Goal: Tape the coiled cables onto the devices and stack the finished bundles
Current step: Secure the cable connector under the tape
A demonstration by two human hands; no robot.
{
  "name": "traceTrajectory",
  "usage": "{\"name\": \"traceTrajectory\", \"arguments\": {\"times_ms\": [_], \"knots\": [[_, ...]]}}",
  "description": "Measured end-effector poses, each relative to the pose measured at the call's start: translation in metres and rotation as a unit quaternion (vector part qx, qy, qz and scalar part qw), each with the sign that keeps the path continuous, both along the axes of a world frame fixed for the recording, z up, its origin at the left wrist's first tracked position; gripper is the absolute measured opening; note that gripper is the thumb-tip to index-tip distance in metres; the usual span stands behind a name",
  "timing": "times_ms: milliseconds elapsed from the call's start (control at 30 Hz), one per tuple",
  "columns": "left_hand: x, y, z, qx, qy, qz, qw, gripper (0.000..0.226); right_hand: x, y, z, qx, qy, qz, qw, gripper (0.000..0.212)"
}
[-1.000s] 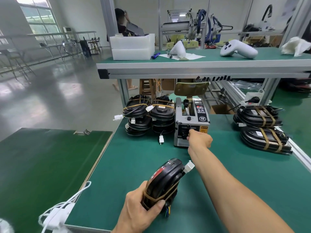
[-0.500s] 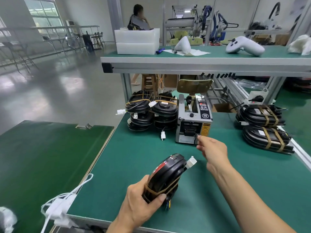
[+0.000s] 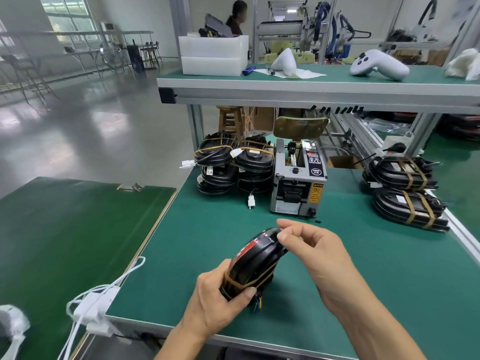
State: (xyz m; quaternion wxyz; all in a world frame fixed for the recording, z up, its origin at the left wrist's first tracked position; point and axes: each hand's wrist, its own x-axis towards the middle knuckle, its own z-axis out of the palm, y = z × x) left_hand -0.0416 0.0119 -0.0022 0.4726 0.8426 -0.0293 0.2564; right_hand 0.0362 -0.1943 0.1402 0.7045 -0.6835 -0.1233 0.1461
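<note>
My left hand [image 3: 220, 305] grips the black device [image 3: 255, 263] on edge above the green worktop [image 3: 363, 268], one tape band already round its cable. My right hand [image 3: 309, 245] pinches at its top, fingertips together; whether they hold tape, I cannot tell. I should press any strip flat and wrap it tight.

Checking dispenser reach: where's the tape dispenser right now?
Head view: the tape dispenser stands mid-bench under the upper shelf, just right of the left-hand bundle stacks, beyond the right hand.
</note>
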Motion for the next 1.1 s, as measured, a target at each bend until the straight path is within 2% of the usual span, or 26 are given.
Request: {"name": "traceTrajectory", "arguments": {"times_ms": [200,433,733,1100], "knots": [[0.0001,-0.0003,0.0005,0.0,-0.006,0.007,1.0,0.058,0.0034,0.0033,0.0029,0.009,0.023,0.012,1.0,0.012],[0.0004,0.0003,-0.0014,-0.003,-0.005,0.008,1.0,0.059,0.0059,0.0042,0.0045,0.015,0.039,0.017,0.999,0.014],[0.0015,0.0011,-0.0039,0.0,-0.001,0.001,1.0,0.05,0.0037,0.0054,0.0039,0.014,0.033,0.0,0.999,0.016],[0.0019,0.0017,-0.0046,0.007,-0.004,0.006,1.0,0.056,0.0003,0.0058,0.0018,0.001,0.012,-0.016,1.0,0.016]]}}
